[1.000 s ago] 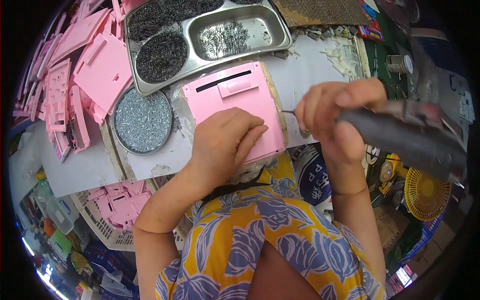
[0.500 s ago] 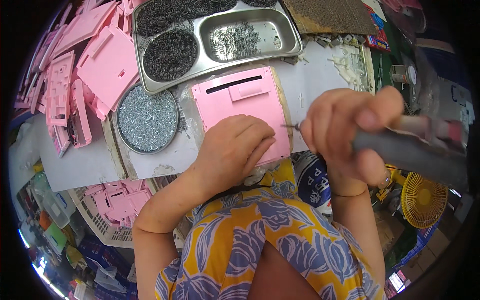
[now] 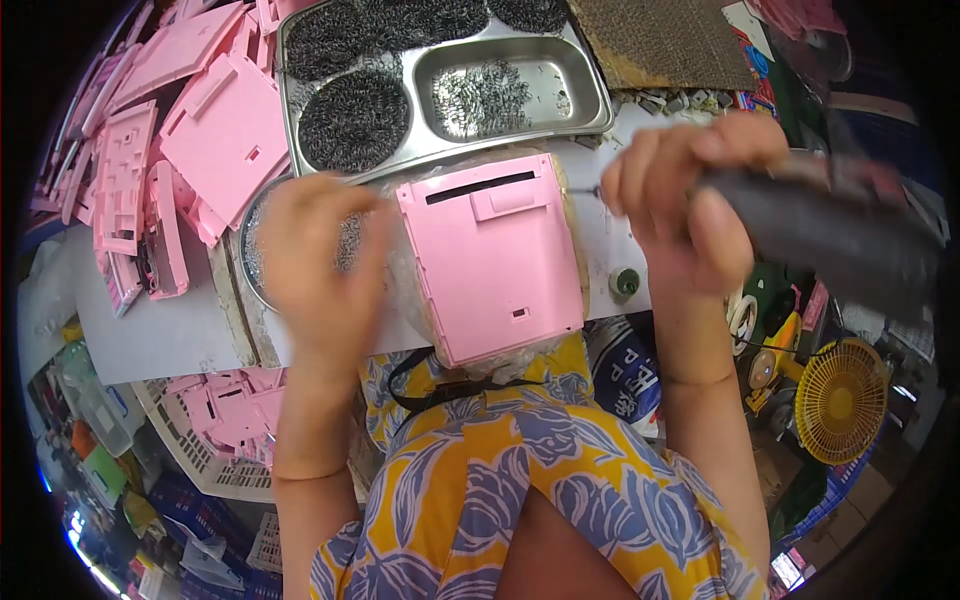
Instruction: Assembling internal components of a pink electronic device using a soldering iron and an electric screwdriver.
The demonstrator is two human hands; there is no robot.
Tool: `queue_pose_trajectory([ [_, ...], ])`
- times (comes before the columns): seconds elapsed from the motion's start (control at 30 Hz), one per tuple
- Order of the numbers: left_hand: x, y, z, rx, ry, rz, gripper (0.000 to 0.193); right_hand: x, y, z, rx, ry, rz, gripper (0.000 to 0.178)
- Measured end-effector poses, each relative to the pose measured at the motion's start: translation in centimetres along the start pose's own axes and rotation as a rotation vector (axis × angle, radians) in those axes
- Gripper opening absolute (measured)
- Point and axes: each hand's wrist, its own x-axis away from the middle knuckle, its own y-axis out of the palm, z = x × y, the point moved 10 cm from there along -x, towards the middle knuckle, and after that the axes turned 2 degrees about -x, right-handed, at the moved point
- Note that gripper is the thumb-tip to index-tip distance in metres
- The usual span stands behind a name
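A pink plastic panel (image 3: 495, 270) with a slot near its far edge lies flat on a plastic-covered pad in front of me. My right hand (image 3: 685, 195) grips a dark power screwdriver (image 3: 820, 230), whose thin bit points left, beside the panel's far right corner. Blurred by motion, my left hand (image 3: 325, 265) is over the round dish of small silvery screws (image 3: 253, 250) and covers much of it. Whether its fingers hold anything does not show.
Beyond the panel stands a metal compartment tray (image 3: 412, 75) holding dark springs (image 3: 355, 120). Pink plastic parts (image 3: 220, 135) are heaped at the left, above a white basket (image 3: 190, 455). A small green bottle (image 3: 624, 283), a cardboard sheet (image 3: 665, 45) and a yellow fan (image 3: 842, 400) are at the right.
My left hand has left the panel and moved left to the screw dish. The screwdriver has risen slightly toward the panel's far corner. The green bottle has come into sight.
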Motion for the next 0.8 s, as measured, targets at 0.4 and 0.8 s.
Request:
queue_pose_trajectory([
  [0.4,3.1,-0.1,-6.8,-0.340,-0.133,-0.367,0.013,-1.1,0.0,5.8,0.331,0.050,-0.110,0.020],
  [0.8,1.9,-2.5,-9.9,-0.316,-0.140,-0.189,0.015,-3.9,3.6,2.0,-0.099,0.037,-0.138,0.034],
])
